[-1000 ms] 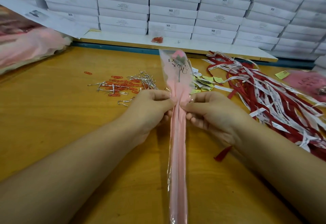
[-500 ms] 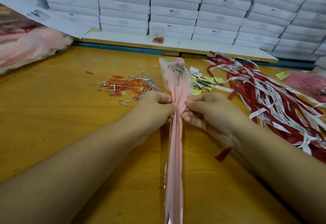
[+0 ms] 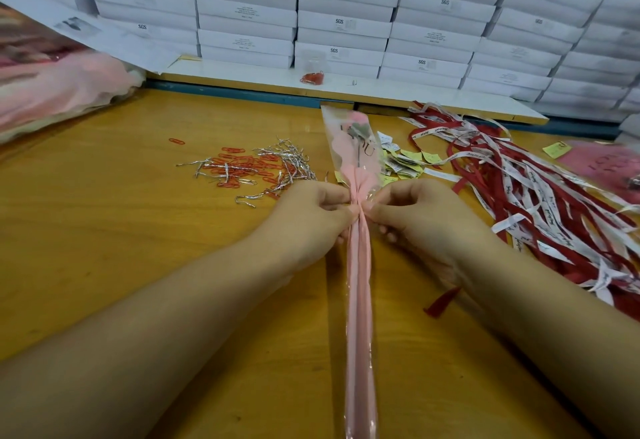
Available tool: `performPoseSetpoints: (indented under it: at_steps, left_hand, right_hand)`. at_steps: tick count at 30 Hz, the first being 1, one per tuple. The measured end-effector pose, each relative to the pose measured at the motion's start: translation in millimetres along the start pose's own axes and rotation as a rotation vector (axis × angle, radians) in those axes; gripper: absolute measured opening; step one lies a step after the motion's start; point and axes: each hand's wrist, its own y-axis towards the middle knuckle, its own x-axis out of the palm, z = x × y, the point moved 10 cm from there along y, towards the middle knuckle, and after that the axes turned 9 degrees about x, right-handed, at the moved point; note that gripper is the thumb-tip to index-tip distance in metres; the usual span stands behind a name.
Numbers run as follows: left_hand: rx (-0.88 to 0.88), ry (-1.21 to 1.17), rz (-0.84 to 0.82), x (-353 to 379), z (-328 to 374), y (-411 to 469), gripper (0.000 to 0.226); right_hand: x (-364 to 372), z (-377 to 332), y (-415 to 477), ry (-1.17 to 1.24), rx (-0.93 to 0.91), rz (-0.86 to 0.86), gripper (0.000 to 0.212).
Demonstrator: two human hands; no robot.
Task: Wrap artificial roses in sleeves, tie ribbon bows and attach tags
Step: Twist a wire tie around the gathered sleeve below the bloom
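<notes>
The left hand (image 3: 308,222) and right hand (image 3: 420,220) pinch the long pink-and-clear plastic rose sleeve (image 3: 359,286) gathered between their fingers (image 3: 332,197) (light, slippery, crushable film, likely), best held at that neck.

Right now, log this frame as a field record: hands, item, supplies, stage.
left hand: pinches the gathered neck of the long pink-and-clear plastic sleeve
right hand: pinches the same neck
contents: pink artificial rose in the sleeve's top
supplies: red and white printed ribbons at right; yellow paper tags beyond; red paper clips and silver twist ties at left
stage: no bow visible on sleeve
</notes>
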Motion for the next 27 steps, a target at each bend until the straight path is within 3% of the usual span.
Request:
performPoseSetpoints:
  at_steps: [9, 16, 21, 27]
  left_hand:
    - [0.016, 0.139, -0.029, 1.3, -3.1, -1.2, 0.028]
    - [0.029, 0.175, -0.011, 1.1, -0.6, 0.7, 0.021]
    - [0.028, 0.178, -0.057, 8.1, -0.1, -2.2, 0.036]
    - [0.026, 0.094, -0.070, 10.9, -0.3, -1.2, 0.027]
  right_hand:
    - [6.6, -20.7, -9.9, -0.290, -0.187, 0.053, 0.016]
    - [7.1, -8.8, -8.6, -0.079, -0.066, -0.018, 0.021]
    - [6.8, -18.0, -12.9, -0.265, -0.146, 0.035, 0.021]
    - [1.7, -5.1, -7.3, 0.095, -0.052, 0.036, 0.021]
